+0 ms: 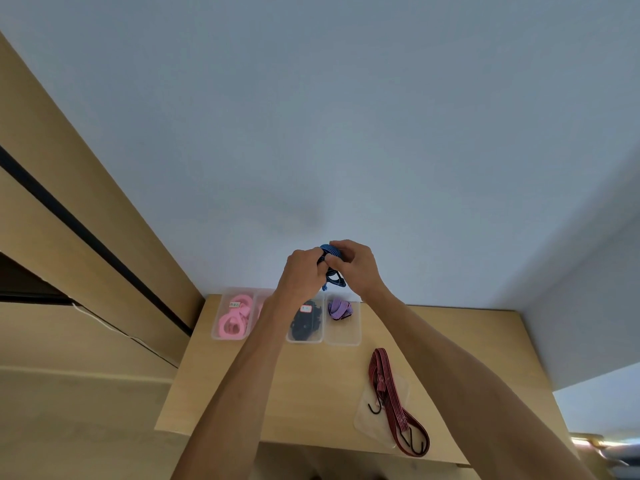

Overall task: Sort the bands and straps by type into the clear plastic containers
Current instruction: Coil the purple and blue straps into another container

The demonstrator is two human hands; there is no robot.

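Both hands are raised above the row of clear containers and hold a coiled blue striped strap. My left hand grips its left side, and my right hand pinches its top and right side. A black hook loop hangs below the coil. Along the table's far edge stand several containers: one with pink bands, one mostly hidden behind my left forearm, one with black straps, and one with a purple strap. A red striped bungee strap with black hooks lies at the front right on a clear bag.
The wooden table stands against a pale wall, with a wooden cabinet to the left. A clear plastic bag lies under the red strap near the table's front edge.
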